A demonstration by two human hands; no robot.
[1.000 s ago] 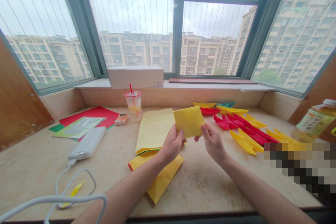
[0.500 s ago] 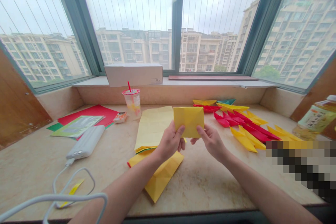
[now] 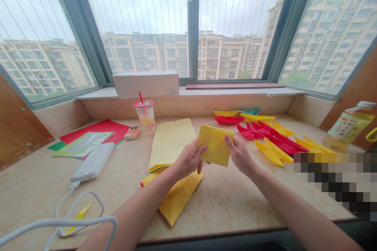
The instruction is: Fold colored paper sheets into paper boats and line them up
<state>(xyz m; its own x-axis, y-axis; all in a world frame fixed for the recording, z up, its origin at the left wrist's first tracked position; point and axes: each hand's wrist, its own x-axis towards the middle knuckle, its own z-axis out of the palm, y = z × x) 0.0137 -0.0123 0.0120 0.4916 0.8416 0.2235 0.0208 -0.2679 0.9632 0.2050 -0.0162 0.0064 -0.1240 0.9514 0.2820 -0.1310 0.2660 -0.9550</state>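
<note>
Between my two hands, above the stone counter, is a folded square of yellow paper (image 3: 215, 146), tilted with its right side lower. My left hand (image 3: 190, 157) pinches its left edge, thumb on the near face. At the upper right corner, my right hand (image 3: 239, 152) grips it between thumb and fingers; some fingertips are hidden behind the paper. Below and left of my hands lies a creased yellow paper piece (image 3: 179, 200), partly under my left forearm. A stack of pale yellow sheets (image 3: 171, 141) lies just beyond it.
Several folded paper boats (image 3: 272, 155) in yellow, red and green sit at the right. A drink bottle (image 3: 350, 125) stands at far right. A plastic cup (image 3: 145, 117) with a straw stands back left. Left are a power bank (image 3: 92, 162), its white cable (image 3: 88, 221) and red paper (image 3: 100, 127).
The yellow square has turned clockwise and sits a little lower. My right hand has shifted from its lower right corner to the upper right. The whole view has shifted slightly.
</note>
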